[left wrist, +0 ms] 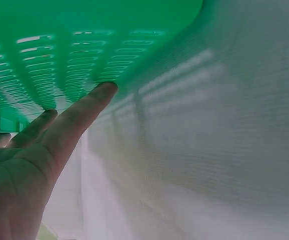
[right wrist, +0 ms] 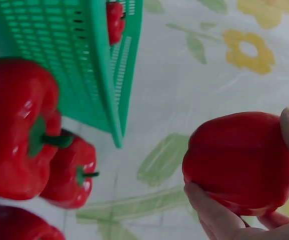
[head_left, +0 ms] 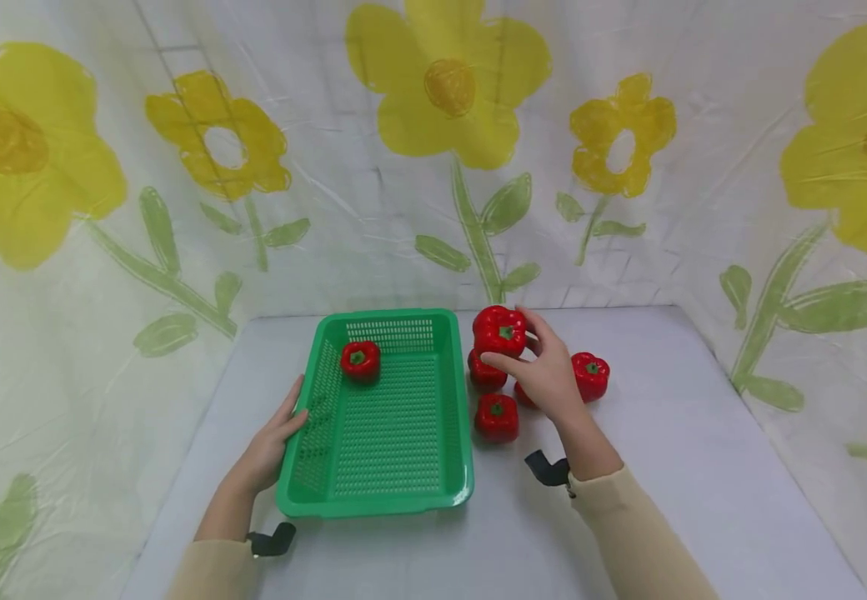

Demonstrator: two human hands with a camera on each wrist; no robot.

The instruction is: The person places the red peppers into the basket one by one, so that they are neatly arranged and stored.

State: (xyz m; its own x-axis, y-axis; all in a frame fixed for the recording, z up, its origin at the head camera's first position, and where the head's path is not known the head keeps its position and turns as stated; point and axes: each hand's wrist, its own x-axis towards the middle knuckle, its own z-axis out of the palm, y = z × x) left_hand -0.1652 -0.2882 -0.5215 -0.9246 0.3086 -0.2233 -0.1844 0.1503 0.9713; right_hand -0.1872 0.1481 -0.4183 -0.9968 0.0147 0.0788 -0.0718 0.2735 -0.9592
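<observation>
My right hand (head_left: 551, 373) holds a red bell pepper (head_left: 495, 325) off the table, thumb on one side and fingers on the other; the right wrist view shows this pepper (right wrist: 239, 160) from below. It is just right of a green plastic basket (head_left: 465, 417). One red pepper (head_left: 362, 367) sits inside the basket, toward its far left corner. At the basket's left side, my left hand (head_left: 264, 454) grips the rim with the thumb over it. Straight fingers (left wrist: 79, 117) lie against the slotted outer wall in the left wrist view.
Right of the basket, several more red peppers stand on the white table (head_left: 674, 483): a near one (head_left: 497, 419), one under the held pepper (head_left: 488, 375), and one at the far right (head_left: 591, 377). A flower-printed curtain (head_left: 313, 225) encloses the table's back and sides.
</observation>
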